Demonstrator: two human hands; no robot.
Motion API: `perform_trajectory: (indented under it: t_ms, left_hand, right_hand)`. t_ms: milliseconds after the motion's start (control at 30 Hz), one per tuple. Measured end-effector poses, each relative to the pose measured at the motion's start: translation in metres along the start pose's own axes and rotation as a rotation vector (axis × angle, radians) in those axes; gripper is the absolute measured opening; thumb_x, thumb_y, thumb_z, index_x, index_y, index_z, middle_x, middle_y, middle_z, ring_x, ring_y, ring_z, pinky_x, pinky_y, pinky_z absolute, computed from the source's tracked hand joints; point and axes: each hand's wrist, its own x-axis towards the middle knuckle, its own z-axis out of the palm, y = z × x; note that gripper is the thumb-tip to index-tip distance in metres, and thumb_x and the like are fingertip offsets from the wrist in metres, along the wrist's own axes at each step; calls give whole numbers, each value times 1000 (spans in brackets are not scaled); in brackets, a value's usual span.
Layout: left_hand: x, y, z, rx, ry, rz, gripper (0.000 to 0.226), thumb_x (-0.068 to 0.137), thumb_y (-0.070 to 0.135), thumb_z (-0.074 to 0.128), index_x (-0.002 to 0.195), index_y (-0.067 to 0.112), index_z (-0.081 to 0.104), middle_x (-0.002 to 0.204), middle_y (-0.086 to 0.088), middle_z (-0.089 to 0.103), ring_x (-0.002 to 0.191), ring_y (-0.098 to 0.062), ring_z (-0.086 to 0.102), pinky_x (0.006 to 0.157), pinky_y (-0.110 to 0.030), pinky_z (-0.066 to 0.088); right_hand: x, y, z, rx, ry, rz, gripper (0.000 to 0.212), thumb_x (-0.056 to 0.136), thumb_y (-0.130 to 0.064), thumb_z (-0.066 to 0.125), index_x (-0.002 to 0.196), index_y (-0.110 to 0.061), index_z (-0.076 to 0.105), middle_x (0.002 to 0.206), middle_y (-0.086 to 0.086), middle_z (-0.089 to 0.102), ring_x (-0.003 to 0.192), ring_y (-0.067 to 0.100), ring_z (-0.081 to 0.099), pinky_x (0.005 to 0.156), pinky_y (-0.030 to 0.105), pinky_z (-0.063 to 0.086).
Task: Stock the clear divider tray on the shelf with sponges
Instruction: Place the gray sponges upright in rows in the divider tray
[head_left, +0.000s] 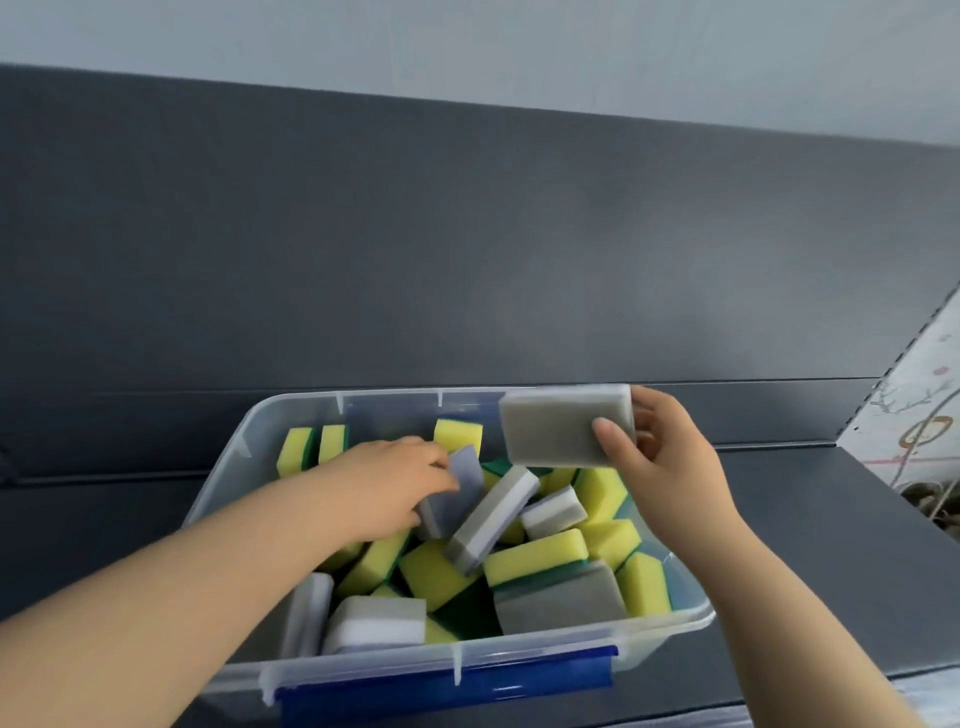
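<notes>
At the bin — left grip pinches bluish sponge, right grip clamps grey sponge.

Right hand holds a grey sponge above the clear bin; left hand grips a grey-white sponge inside it.

The fingertips of the left hand are hidden behind a bluish sponge. The fingers of the right hand are mostly covered by a grey sponge, whose edges are blurred. The left arm and the right arm are cut off by the bottom edge. Lower sponges in the clear bin are buried and cannot be counted.
</notes>
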Motion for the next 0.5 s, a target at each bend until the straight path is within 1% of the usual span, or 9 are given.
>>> perform_trajectory:
  t_ms: [67, 133, 233, 300, 367, 433, 500]
  left_hand:
    - [11, -2, 5, 73, -54, 22, 54, 84, 20, 56, 134, 33, 41, 140, 4, 30, 124, -18, 34, 89, -31, 37]
    - [18, -4, 7, 87, -64, 46, 51, 83, 22, 57, 131, 31, 44, 137, 3, 31, 120, -19, 37, 85, -31, 38]
    - [22, -8, 5, 135, -18, 107, 39, 87, 30, 53, 125, 26, 48, 129, 3, 39, 117, -19, 41, 84, -34, 42]
    - [22, -12, 7, 156, 58, 151, 31, 92, 33, 47, 121, 21, 51, 125, 2, 44, 114, -20, 45, 81, -36, 44]
    - [19, -15, 10, 146, 106, 171, 29, 94, 32, 45, 117, 17, 54, 124, 2, 48, 110, -20, 47, 77, -36, 43]
    - [15, -17, 14, 101, 139, 183, 29, 94, 31, 45, 116, 16, 54, 124, 1, 49, 108, -21, 49, 78, -37, 46]
    - [13, -16, 19, 12, 132, 162, 36, 94, 34, 37, 121, 18, 53, 132, 0, 45, 107, -25, 51, 82, -37, 46]
  right_hand:
    - [-7, 0, -2, 62, 14, 38, 30, 86, -31, 61, 115, -31, 50, 97, -19, 60, 89, 2, 60, 68, 16, 45]
    - [-13, 1, -4, 106, 23, 66, 31, 87, -29, 60, 117, -29, 50, 98, -17, 60, 89, 3, 60, 70, 20, 46]
    - [-19, 3, -7, 111, 41, 76, 34, 88, -27, 59, 120, -27, 49, 101, -13, 60, 91, 6, 60, 72, 22, 46]
    - [-21, 5, -9, 105, 64, 79, 37, 88, -25, 60, 123, -25, 47, 105, -10, 60, 94, 11, 60, 73, 22, 45]
    - [-23, 7, -10, 93, 80, 78, 37, 88, -23, 60, 123, -25, 46, 106, -8, 59, 96, 13, 59, 73, 22, 45]
    - [-26, 9, -10, 83, 87, 76, 36, 88, -23, 60, 121, -27, 47, 104, -10, 59, 96, 13, 59, 74, 23, 44]
    - [-29, 11, -9, 81, 80, 80, 35, 88, -22, 60, 119, -29, 47, 101, -13, 58, 96, 13, 59, 75, 23, 44]
